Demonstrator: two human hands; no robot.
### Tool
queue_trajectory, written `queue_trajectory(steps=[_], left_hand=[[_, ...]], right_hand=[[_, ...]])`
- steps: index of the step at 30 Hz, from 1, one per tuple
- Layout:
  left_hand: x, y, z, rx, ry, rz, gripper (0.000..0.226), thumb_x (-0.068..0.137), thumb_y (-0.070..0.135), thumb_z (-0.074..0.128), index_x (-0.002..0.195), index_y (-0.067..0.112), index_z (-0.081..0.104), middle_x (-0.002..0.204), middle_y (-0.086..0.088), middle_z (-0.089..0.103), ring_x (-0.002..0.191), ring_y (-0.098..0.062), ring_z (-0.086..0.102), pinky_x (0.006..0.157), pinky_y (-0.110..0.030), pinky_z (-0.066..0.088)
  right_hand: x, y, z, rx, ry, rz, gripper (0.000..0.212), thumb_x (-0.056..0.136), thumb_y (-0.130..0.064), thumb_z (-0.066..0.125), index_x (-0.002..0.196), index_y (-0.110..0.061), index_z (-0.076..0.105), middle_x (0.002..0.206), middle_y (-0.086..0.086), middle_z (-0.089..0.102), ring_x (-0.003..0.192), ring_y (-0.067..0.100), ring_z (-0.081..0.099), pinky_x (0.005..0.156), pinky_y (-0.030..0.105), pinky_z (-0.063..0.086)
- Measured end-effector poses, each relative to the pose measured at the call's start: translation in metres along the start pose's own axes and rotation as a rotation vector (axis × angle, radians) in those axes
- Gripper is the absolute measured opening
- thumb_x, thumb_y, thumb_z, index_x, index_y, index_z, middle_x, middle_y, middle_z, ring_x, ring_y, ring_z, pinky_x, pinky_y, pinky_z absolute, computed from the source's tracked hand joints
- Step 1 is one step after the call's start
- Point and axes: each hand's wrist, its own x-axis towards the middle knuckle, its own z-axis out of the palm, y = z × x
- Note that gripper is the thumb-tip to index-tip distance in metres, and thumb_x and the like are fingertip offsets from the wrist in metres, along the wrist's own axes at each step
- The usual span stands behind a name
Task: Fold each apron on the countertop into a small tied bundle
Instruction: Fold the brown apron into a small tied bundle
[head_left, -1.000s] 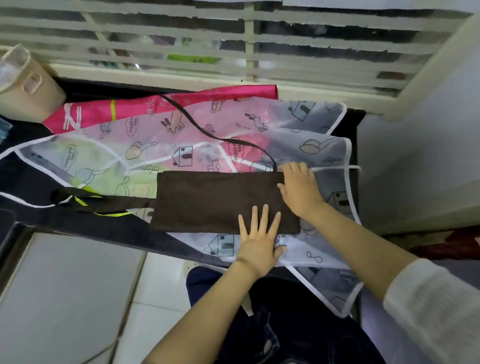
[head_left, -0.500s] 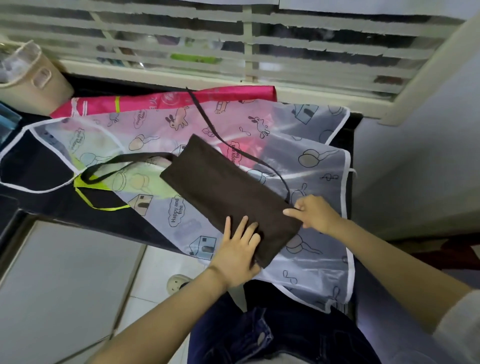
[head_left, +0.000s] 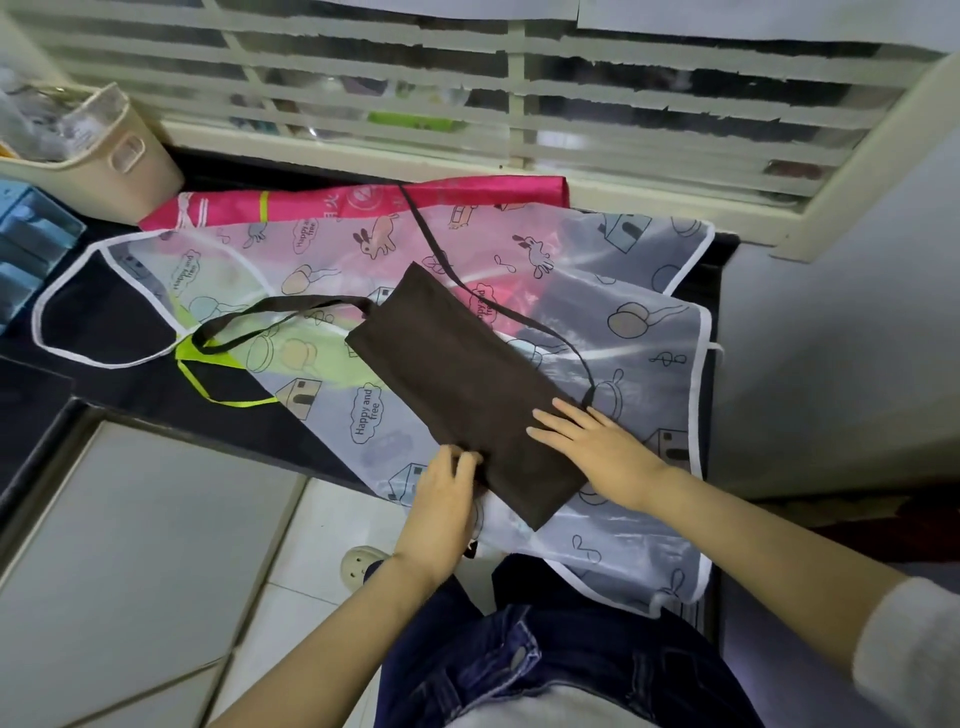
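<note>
A dark brown apron (head_left: 457, 379), folded into a long strip, lies diagonally on a translucent apron (head_left: 623, 291) printed with cartoon animals and houses. Its neck loop (head_left: 270, 322) trails left and a thin tie (head_left: 498, 306) runs toward the window. My left hand (head_left: 447, 493) pinches the strip's near left edge with curled fingers. My right hand (head_left: 597, 447) lies flat on the strip's near end, fingers straight. A pink apron (head_left: 363, 200) and a piece with lime-green trim (head_left: 228, 384) lie under the translucent one on the dark countertop (head_left: 130, 389).
A beige plastic basket (head_left: 98, 166) stands at the back left beside a blue box (head_left: 26, 244). A louvred window runs along the back, a white wall on the right. Below the counter edge are floor tiles and a slipper (head_left: 358, 564).
The folded brown strip has swung from lying level to a diagonal. My left hand went from flat to pinching its near edge, and my right hand moved onto its near end.
</note>
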Motion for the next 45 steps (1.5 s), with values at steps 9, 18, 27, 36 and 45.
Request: queue_trajectory(steps=[9, 18, 27, 36, 45], left_hand=[[-0.001, -0.031, -0.056, 0.063, -0.068, -0.210, 0.025, 0.085, 0.000, 0.041, 0.080, 0.023, 0.049, 0.085, 0.003, 0.060, 0.084, -0.029, 0.058, 0.071, -0.035, 0.047], [-0.022, -0.059, -0.048, 0.578, -0.100, 0.089, 0.096, 0.043, 0.019, 0.075, 0.133, 0.012, 0.042, 0.137, -0.015, 0.047, 0.124, -0.031, 0.046, 0.099, -0.047, 0.043], [-0.025, -0.028, -0.025, -0.408, 0.029, -0.303, 0.032, 0.089, 0.028, 0.044, 0.120, 0.026, 0.042, 0.118, -0.002, 0.053, 0.104, -0.023, 0.057, 0.090, -0.041, 0.050], [-0.047, -0.045, -0.019, 0.206, -0.088, -0.083, 0.015, 0.098, 0.018, 0.045, 0.112, 0.016, 0.040, 0.105, -0.007, 0.064, 0.088, -0.027, 0.053, 0.072, -0.027, 0.036], [-0.045, -0.034, -0.017, 0.413, 0.045, 0.174, 0.101, 0.052, 0.036, 0.087, 0.137, 0.013, 0.039, 0.132, -0.013, 0.046, 0.120, -0.032, 0.047, 0.104, -0.040, 0.039]], right_hand=[[0.005, -0.015, -0.012, -0.018, 0.029, 0.051, 0.083, 0.084, 0.003, 0.054, 0.151, -0.027, 0.014, 0.159, -0.005, 0.008, 0.145, 0.019, 0.010, 0.103, 0.032, 0.040], [0.008, -0.040, -0.008, 0.160, 0.050, -0.056, 0.047, 0.098, -0.017, 0.043, 0.145, -0.019, 0.035, 0.151, -0.007, 0.031, 0.135, 0.014, 0.028, 0.104, 0.027, 0.034], [0.007, -0.024, -0.003, 0.272, 0.036, -0.086, 0.045, 0.096, -0.015, 0.049, 0.140, -0.022, 0.042, 0.144, -0.009, 0.038, 0.131, 0.012, 0.034, 0.105, 0.024, 0.032], [0.025, -0.031, -0.023, 0.036, -0.071, -0.097, 0.054, 0.097, -0.021, 0.049, 0.147, -0.025, 0.030, 0.141, -0.004, 0.033, 0.122, 0.018, 0.037, 0.089, 0.033, 0.043], [0.019, -0.030, -0.014, 0.020, 0.005, -0.121, 0.052, 0.098, -0.021, 0.046, 0.147, -0.023, 0.028, 0.143, -0.005, 0.032, 0.126, 0.015, 0.035, 0.088, 0.029, 0.044]])
